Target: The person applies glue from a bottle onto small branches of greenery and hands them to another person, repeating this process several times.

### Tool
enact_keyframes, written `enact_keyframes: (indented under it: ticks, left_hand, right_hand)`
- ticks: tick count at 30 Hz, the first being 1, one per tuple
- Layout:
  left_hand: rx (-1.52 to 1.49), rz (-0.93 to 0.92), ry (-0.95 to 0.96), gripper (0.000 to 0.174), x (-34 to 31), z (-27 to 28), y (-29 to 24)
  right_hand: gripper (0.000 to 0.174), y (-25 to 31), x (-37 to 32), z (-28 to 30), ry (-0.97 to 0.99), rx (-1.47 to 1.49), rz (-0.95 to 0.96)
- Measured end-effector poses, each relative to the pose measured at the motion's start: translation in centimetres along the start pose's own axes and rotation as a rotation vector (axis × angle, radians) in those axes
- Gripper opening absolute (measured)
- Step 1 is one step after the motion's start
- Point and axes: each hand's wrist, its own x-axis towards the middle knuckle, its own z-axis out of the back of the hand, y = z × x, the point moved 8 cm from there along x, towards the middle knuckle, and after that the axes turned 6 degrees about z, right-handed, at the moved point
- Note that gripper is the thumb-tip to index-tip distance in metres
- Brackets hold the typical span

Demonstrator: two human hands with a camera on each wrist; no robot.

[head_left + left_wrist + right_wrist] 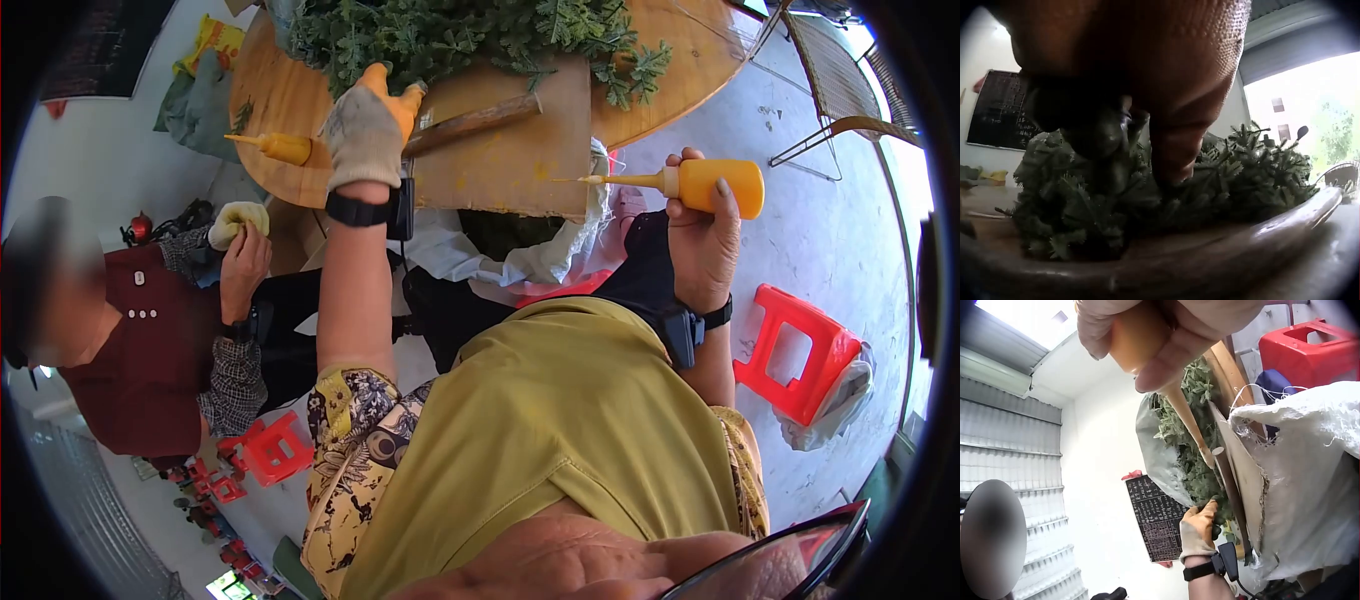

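my left grip [368,125], gloved, is down in the green sprigs [470,35] heaped on the round wooden surface [265,95]. its fingertips are buried in the leaves, so i cannot tell whether they pinch a stem or lie spread. my right grip [703,235] is wrapped round the orange bottle [715,185], held in the air just off the surface's edge, its long nozzle pointing at the board [510,165]. best, i think, to single out one sprig by feel, lift it free of the tangle, and hold the bottle level and unsqueezed so nothing drips.
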Motion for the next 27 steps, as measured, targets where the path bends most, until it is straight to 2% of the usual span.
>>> enact_keyframes:
  ticks: [2,7,9,10,12,13,16,18,19,20,21,22,24,25,26,27]
  left_hand:
    - [0.117,0.078,0.148,0.054,1.6,-2.0,0.2]
    - [0.03,0.016,0.138,0.039,2.7,-5.1,1.8]
    - [-0.109,0.019,-0.066,0.034,2.5,-3.8,2.8]
    - [-0.108,0.018,-0.067,0.034,2.1,-3.4,3.0]
    - [-0.633,0.177,-0.009,0.027,0.6,-2.7,4.7]
    - [-0.631,0.176,-0.011,0.027,-0.2,-2.4,5.0]
    - [-1.275,0.211,0.075,0.015,-2.9,-2.5,6.1]
    - [-1.211,0.173,0.022,0.009,-4.3,-1.7,6.5]
    - [-1.13,0.07,0.0,0.008,-5.0,-2.0,7.1]
    - [-1.046,-0.032,-0.021,0.008,-5.4,-0.2,5.6]
    - [-1.599,0.27,0.231,0.009,-6.8,-1.8,4.8]
    - [-1.601,0.273,0.232,0.009,-7.5,-2.2,4.8]
    - [-1.137,-0.038,0.07,0.008,-8.8,-1.4,3.8]
    - [-0.949,0.042,0.138,0.006,-9.3,-1.2,2.6]
    - [-0.957,0.048,0.146,0.006,-9.3,-0.7,1.9]
    - [-0.648,-0.128,0.104,0.006,-9.5,0.4,0.2]
  right_hand:
    - [0.041,0.2,0.1,0.3,-0.009,-0.001,0.0]
    - [0.041,0.7,0.0,1.0,-0.069,-0.019,0.019]
    - [0.041,0.8,0.1,1.0,-0.059,-0.019,0.02]
    - [0.041,0.8,0.1,1.0,-0.049,-0.018,0.019]
    - [0.041,0.8,0.0,1.0,-0.043,-0.014,0.015]
    - [0.041,0.8,-0.1,0.8,-0.037,-0.011,0.013]
    - [0.042,0.6,-0.2,0.6,-0.015,-0.018,0.004]
    - [0.043,0.6,-0.3,0.3,-0.001,-0.013,-0.001]
    - [0.043,0.6,-0.4,0.1,0.007,-0.007,-0.006]
    - [0.043,0.6,-0.4,0.0,0.011,-0.009,-0.009]
    - [0.043,0.8,-0.5,0.0,0.014,-0.019,0.001]
    - [0.043,0.9,-0.5,0.0,0.015,-0.031,0.011]
    - [0.043,1.0,-0.5,0.0,0.015,-0.027,0.02]
    - [0.043,1.2,-0.6,0.0,0.017,-0.021,0.03]
    - [0.043,1.3,-0.7,0.0,0.012,-0.032,0.028]
    - [0.043,1.3,-0.7,-0.1,0.003,-0.028,0.026]
